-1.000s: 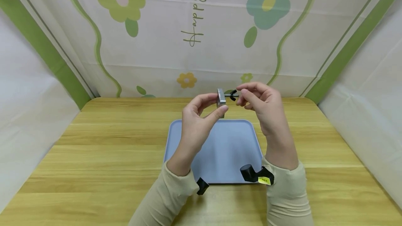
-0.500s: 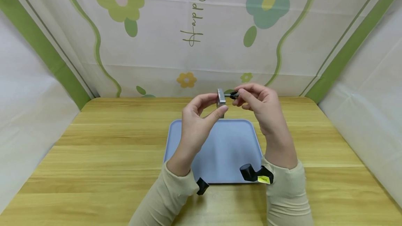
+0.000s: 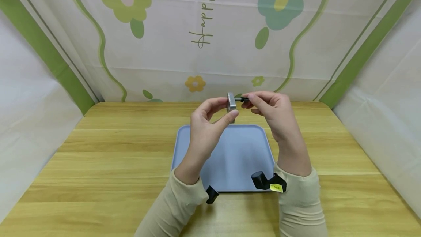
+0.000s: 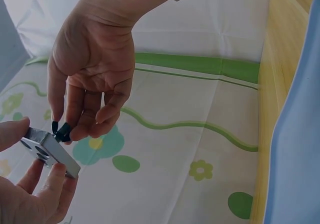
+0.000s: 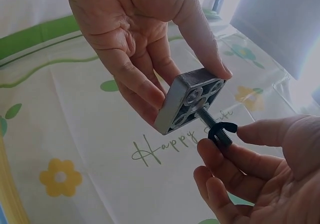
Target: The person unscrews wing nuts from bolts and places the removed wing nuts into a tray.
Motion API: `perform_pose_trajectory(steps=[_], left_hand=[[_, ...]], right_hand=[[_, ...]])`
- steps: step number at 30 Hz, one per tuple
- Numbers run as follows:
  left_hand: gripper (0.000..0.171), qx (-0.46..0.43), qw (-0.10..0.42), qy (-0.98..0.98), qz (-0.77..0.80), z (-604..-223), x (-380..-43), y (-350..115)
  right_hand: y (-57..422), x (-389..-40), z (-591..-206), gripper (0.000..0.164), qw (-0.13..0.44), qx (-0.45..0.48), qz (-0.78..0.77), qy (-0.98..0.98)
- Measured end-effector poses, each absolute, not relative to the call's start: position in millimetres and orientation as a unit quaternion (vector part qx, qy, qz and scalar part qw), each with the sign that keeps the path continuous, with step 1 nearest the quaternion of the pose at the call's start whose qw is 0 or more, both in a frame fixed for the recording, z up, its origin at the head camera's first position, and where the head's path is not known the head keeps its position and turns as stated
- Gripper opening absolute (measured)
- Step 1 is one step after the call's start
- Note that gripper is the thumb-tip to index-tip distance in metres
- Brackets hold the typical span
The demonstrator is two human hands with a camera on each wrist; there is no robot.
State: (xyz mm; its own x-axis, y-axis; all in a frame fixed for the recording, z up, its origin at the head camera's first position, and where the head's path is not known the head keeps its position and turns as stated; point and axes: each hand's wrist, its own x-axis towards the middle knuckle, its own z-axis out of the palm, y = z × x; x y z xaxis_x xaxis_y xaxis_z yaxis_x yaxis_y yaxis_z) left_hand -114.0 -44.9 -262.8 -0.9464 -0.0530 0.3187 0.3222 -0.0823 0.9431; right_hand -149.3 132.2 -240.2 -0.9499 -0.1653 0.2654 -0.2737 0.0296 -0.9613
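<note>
Head view: holding up, at twelve o'clock from a pale blue, rounded-rectangular tray [image 3: 236, 156], a silver-grey, square metal block [image 3: 231, 101], clamped between thumb and fingers of the left hand [image 3: 206, 127]. At three o'clock from the block, pinching with thumb and fingertips of the right hand [image 3: 275, 112] a black, winged nut [image 5: 218, 129] (fitted around a grey, threaded metal bolt [image 5: 206, 115], pointing toward five o'clock in right wrist view).
</note>
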Motion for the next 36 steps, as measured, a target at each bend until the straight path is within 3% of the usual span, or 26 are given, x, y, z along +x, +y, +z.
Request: perform_pose_trajectory(steps=[11,25,36], left_hand=[[0.035,-0.101,0.13,-0.668,-0.726,-262.5,-113.8,-45.3],[0.034,-0.101,0.13,-0.671,-0.723,-263.2,-114.1,-44.6],[0.034,-0.099,0.133,-0.665,-0.728,-263.1,-114.3,-45.5]], right_hand=[[131.9,-146.2,-237.8,0.023,0.035,0.169,0.689,-0.704],[132.3,-147.0,-240.3,0.029,0.075,0.2,0.658,-0.722],[130.4,-144.3,-239.4,0.015,0.092,0.16,0.684,-0.705]])
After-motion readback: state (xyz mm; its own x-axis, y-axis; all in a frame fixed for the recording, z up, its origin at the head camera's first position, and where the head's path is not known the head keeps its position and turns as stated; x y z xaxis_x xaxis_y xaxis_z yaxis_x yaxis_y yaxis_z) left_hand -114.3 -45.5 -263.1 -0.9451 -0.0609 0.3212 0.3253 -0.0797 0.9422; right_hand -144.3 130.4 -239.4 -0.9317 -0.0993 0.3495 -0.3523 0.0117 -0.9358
